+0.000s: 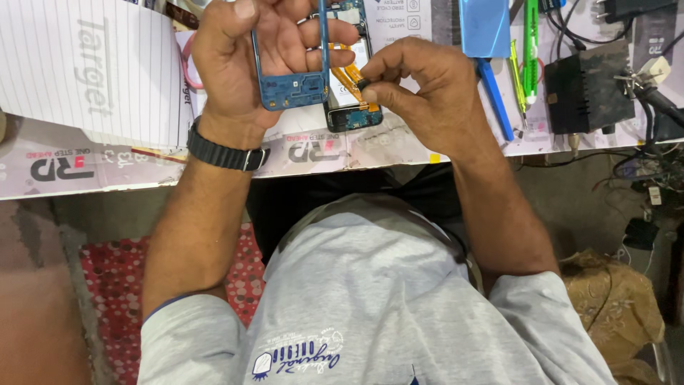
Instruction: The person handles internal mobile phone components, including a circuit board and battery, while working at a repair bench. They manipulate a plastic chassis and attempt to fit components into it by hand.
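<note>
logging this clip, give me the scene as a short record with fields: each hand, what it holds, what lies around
left hand: grip shut on the blue phone frame, lifted over the workbench
right hand: fingertips pinch at the orange ribbon cable of the opened phone
wrist: black watch on the left
paper: lined sheet to the left
tools: blue pry tool, green tool to the right
far right: black box with wires
</note>
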